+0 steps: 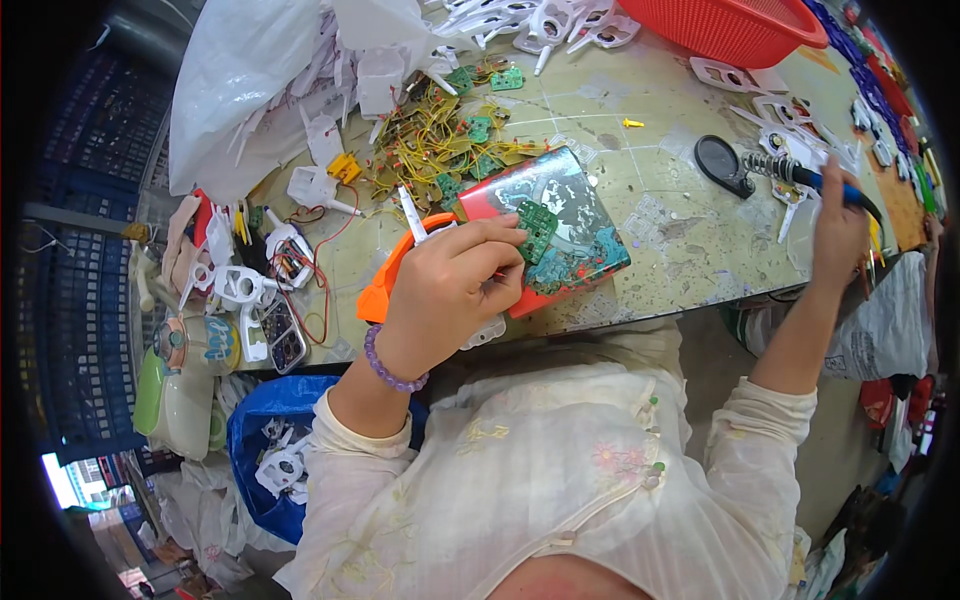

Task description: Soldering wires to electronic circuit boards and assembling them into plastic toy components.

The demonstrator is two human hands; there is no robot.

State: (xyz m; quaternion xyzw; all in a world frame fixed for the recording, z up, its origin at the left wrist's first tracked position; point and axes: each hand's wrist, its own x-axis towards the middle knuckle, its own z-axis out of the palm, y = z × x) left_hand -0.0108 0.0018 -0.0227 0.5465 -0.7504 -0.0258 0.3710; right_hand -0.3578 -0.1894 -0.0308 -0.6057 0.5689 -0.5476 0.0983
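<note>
Between the thumb and fingers of my left hand is a small green circuit board, above a red box or book with a worn, patterned cover. Under that hand an orange plastic piece shows in part, with a white plastic part against it. Far to the right, my right hand is closed round the blue and black handle of a soldering iron. The iron's front end sits in the spring coil of a stand, beside a round black dish.
A heap of green boards with yellow wires lies at the far middle. White plastic housings, a red basket and a white plastic bag stand around it. A blue bag with white parts hangs below the table's left edge.
</note>
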